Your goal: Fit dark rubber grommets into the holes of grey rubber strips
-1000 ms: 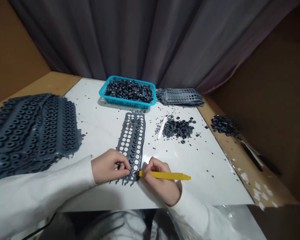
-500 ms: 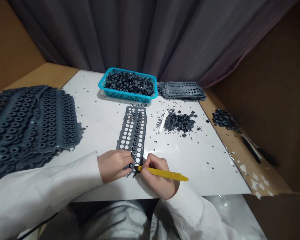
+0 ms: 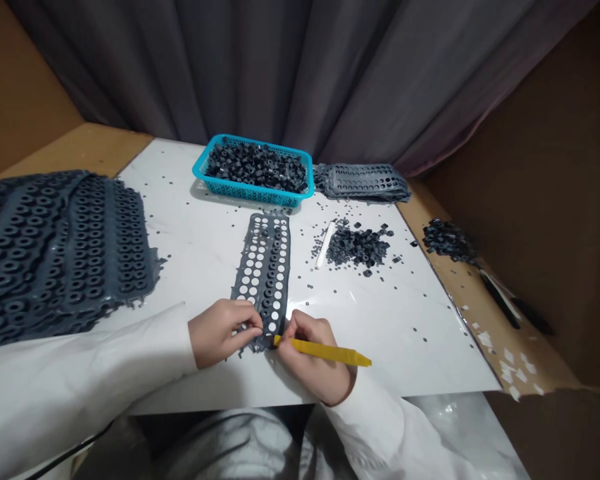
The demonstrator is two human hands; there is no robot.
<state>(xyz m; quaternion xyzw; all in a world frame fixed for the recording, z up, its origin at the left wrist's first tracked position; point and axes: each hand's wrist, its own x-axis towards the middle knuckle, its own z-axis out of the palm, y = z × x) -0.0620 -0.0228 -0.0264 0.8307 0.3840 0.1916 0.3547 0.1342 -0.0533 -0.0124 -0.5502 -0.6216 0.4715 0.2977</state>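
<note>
A dark grey rubber strip with rows of round holes lies lengthwise in front of me. White shows through many of its holes, and one inner column holds dark rubber rings. At its near end, my left hand has thumb and forefinger pinched together over the strip; whatever is between them is too small to make out. My right hand grips a yellow pen-like tool slantwise, its tip at the strip's near right edge. The fingers hide part of that end.
A blue basket full of small dark rubber pieces stands behind the strip. Stacked rubber sheets with rings lie left. Perforated strips are at the back right. A white stick lies beside a pile of dark bits.
My left fingertips have drawn slightly back and left from the strip's column of rings. The right hand stays at the near end with the yellow tool. The view has shifted slightly.
</note>
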